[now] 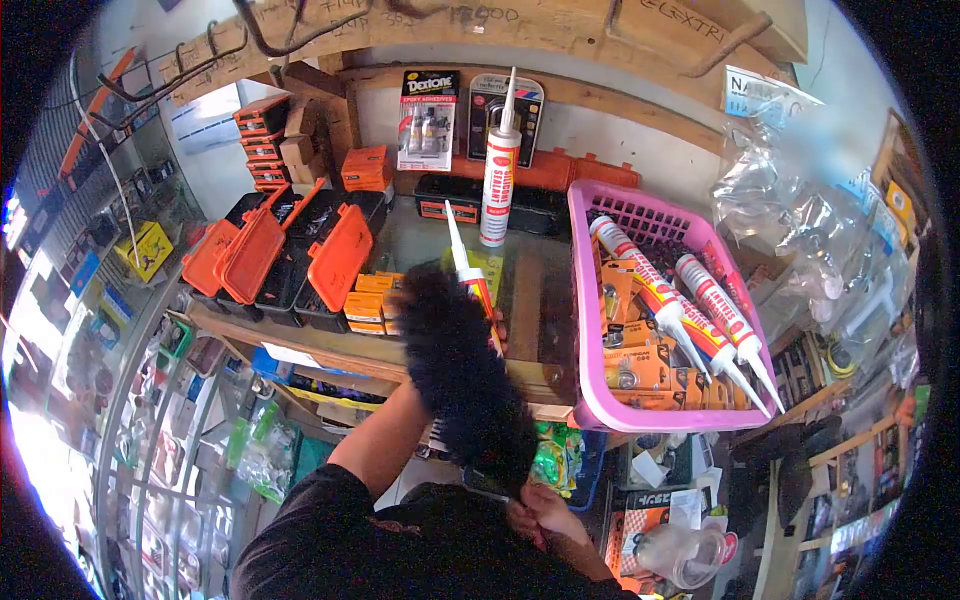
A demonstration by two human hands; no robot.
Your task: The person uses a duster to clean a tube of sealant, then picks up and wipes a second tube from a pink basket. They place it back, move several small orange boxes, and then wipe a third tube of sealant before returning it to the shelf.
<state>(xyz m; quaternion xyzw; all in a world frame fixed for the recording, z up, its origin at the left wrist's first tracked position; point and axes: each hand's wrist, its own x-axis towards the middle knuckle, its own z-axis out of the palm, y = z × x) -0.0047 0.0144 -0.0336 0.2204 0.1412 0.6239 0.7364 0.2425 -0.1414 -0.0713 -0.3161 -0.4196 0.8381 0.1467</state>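
Note:
My right hand [545, 512], low in the view, is closed round the lower end of a dark fluffy duster [465, 375]. The duster's head reaches up and covers most of my left hand [501, 326], whose fingertips show beside a silicone sealant tube [477, 286]. That tube is tilted, its white nozzle pointing up, and its lower part is hidden behind the duster. Another sealant tube [496, 190] stands upright on the glass counter just behind. More sealant tubes [715, 300] lie in a pink basket [590, 375] to the right, on top of orange packets.
Black boxes with raised orange lids [340, 258] stand at the left of the counter, near small orange cartons [372, 300]. A Dextone adhesive pack [428, 122] leans at the back. Clear plastic bags [790, 210] hang at right. Metal hooks [215, 62] stick out of the beam overhead.

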